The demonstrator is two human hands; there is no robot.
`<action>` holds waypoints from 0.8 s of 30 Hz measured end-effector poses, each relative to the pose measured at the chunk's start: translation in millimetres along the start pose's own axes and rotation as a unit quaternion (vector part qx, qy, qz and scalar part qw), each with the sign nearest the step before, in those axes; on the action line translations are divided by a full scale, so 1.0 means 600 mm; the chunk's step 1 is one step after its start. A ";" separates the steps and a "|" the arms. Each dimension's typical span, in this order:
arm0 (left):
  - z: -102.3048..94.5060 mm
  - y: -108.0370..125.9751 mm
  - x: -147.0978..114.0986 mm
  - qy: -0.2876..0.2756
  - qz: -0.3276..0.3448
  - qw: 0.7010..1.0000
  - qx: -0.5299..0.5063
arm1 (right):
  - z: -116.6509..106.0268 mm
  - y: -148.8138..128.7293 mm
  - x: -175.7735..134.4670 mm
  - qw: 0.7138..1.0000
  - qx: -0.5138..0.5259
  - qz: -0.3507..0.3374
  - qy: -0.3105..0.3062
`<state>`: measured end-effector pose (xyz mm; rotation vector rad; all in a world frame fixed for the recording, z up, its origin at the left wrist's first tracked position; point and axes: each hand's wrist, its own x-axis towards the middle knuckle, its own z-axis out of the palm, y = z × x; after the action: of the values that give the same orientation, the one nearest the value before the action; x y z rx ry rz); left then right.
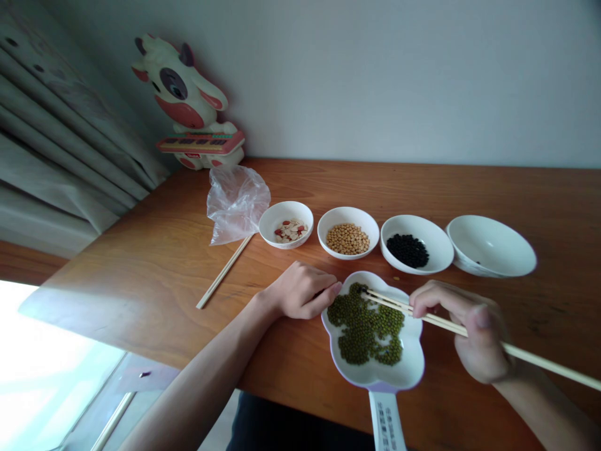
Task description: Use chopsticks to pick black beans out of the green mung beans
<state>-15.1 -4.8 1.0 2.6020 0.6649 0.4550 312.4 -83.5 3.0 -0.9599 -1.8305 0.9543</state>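
Observation:
A flower-shaped white dish (pixel 412 369) with a lilac rim and a labelled handle holds green mung beans (pixel 359 332). My left hand (pixel 307 291) is closed, its thumb and forefinger at the dish's upper left rim. In my right hand (pixel 469 322) is a pair of chopsticks (pixel 441 322). Their tips reach into the dish, at a small dark bean (pixel 364 290) among the green ones. Behind the dish stand white bowls: one with black beans (pixel 407 250), one with yellow soybeans (pixel 347 238), and one with pale and red flat pieces (pixel 291 230).
A larger white bowl (pixel 498 241) with a dark speck inside stands at the right of the row. Left of the row lie a crumpled clear plastic bag (pixel 237 203) and another pair of chopsticks (pixel 225 272). A cow-shaped toy keyboard (pixel 192 113) leans at the wall.

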 end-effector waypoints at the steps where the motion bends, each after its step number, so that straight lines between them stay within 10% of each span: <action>1: 0.000 0.000 0.000 -0.001 -0.001 1.000 0.001 | -0.001 0.000 0.000 1.000 0.000 0.010 -0.005; 24: -0.001 0.001 0.001 -0.002 0.001 1.000 -0.008 | 0.007 -0.008 0.010 1.000 -0.018 -0.007 -0.015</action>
<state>-14.8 -4.8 2.1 2.5870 0.6556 0.4551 305.4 -80.9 7.8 -0.9588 -1.8828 0.9339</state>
